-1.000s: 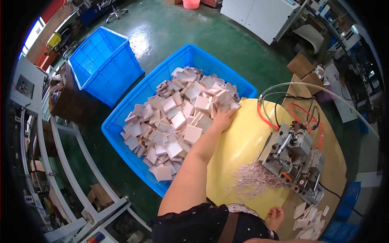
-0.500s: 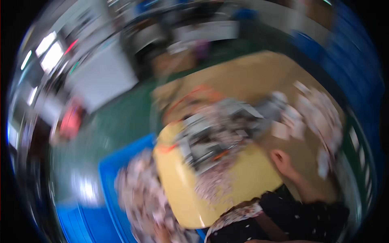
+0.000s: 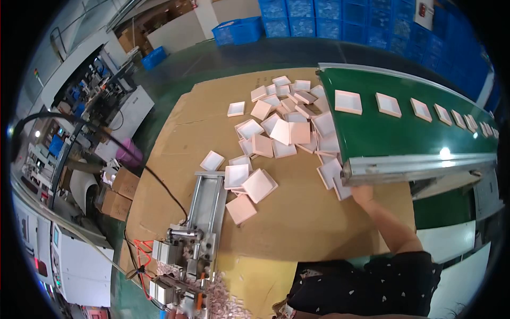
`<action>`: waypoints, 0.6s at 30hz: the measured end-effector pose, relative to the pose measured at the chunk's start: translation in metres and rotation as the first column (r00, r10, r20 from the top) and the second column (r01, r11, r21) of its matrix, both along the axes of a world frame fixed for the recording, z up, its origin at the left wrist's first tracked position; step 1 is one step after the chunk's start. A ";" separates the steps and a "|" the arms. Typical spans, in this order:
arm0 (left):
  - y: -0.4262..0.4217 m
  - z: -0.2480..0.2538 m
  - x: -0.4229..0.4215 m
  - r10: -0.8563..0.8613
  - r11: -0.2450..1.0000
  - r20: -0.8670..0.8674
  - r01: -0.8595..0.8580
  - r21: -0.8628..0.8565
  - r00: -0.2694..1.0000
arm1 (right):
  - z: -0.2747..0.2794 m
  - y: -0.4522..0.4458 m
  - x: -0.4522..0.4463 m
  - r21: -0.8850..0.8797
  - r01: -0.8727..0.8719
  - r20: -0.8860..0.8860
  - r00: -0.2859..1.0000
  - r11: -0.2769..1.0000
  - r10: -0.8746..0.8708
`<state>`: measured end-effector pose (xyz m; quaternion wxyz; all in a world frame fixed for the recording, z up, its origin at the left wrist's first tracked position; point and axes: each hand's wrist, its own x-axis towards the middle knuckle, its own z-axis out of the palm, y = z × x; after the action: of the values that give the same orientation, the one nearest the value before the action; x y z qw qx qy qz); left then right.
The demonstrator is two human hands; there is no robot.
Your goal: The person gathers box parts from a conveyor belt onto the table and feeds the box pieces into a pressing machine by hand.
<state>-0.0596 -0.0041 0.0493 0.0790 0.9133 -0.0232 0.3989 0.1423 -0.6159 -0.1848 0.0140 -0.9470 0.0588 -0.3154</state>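
Observation:
My right hand point(image 3: 363, 194) reaches forward to the near end of the green conveyor belt point(image 3: 382, 135). It is beside a shallow pink square tray with a white inside point(image 3: 341, 187), and appears to touch its edge. The conveyor's end and the tray hide my fingers, so their grip does not show. At the bottom edge, by a metal clamping machine point(image 3: 183, 260), a small brownish patch may be part of my left hand; its fingers cannot be made out. Pink scraps point(image 3: 226, 295) lie around the machine.
Many similar pink trays point(image 3: 289, 133) are heaped on the brown cardboard-covered table point(image 3: 170, 138). A row of trays point(image 3: 388, 104) sits on the belt. A black cable point(image 3: 154, 173) arches over the left side. Blue crates point(image 3: 324, 21) are stacked at the back.
The view has swung right, bringing the conveyor in and moving the machine to the lower left. The blue crate of pink pieces has left view. My right hand has reached the conveyor's end.

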 end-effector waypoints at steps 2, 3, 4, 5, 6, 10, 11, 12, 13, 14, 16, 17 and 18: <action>-0.013 -0.028 0.079 -0.288 0.958 -0.147 0.281 -0.065 0.946 | -0.031 -0.020 0.023 -0.178 -0.001 0.009 1.000 0.984 0.002; -0.055 -0.010 0.120 -0.340 0.939 -0.294 0.306 -0.156 0.893 | -0.045 -0.029 0.021 -0.120 -0.064 0.000 0.998 0.991 0.064; -0.083 -0.003 0.162 -0.424 0.905 -0.358 0.383 -0.183 0.832 | -0.071 -0.061 -0.002 -0.060 -0.125 -0.004 0.992 0.990 0.125; -0.099 -0.014 0.202 -0.454 0.888 -0.378 0.447 -0.113 0.807 | -0.110 -0.108 -0.036 0.002 -0.183 -0.004 0.983 0.983 0.183; -0.117 -0.022 0.240 -0.419 0.899 -0.423 0.431 -0.073 0.803 | -0.140 -0.157 -0.071 0.059 -0.236 0.001 0.972 0.970 0.236; -0.143 -0.083 0.392 -0.199 0.978 -0.488 0.201 -0.050 0.850 | -0.187 -0.236 -0.088 0.243 -0.405 0.043 0.912 0.881 0.408; -0.144 -0.093 0.420 -0.128 0.992 -0.529 0.112 -0.062 0.839 | -0.184 -0.231 -0.082 0.283 -0.434 0.049 0.897 0.855 0.439; -0.147 -0.091 0.434 -0.122 0.992 -0.537 0.108 -0.059 0.835 | -0.177 -0.223 -0.072 0.326 -0.454 0.054 0.885 0.829 0.463; -0.153 -0.090 0.449 -0.044 0.999 -0.667 0.019 -0.045 0.744 | -0.148 -0.234 0.003 0.364 -0.465 0.061 0.876 0.807 0.478; -0.160 -0.092 0.462 0.024 0.998 -0.778 -0.062 -0.019 0.627 | -0.132 -0.214 0.011 0.399 -0.472 0.066 0.870 0.787 0.488; -0.175 -0.094 0.467 0.045 0.999 -0.854 -0.016 0.043 0.518 | -0.108 -0.169 -0.008 0.473 -0.475 0.062 0.858 0.742 0.510; -0.184 -0.096 0.463 0.000 0.997 -0.828 0.068 0.046 0.561 | -0.097 -0.161 -0.011 0.511 -0.474 0.059 0.851 0.717 0.522; -0.193 -0.097 0.457 -0.047 0.987 -0.799 0.153 0.056 0.599 | -0.089 -0.150 -0.017 0.553 -0.470 0.059 0.846 0.688 0.531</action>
<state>0.3975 -0.1970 -0.0473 0.0489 0.9954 -0.0605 -0.0557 0.1252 -0.7663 -0.2735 0.3662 -0.8974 -0.1136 -0.2185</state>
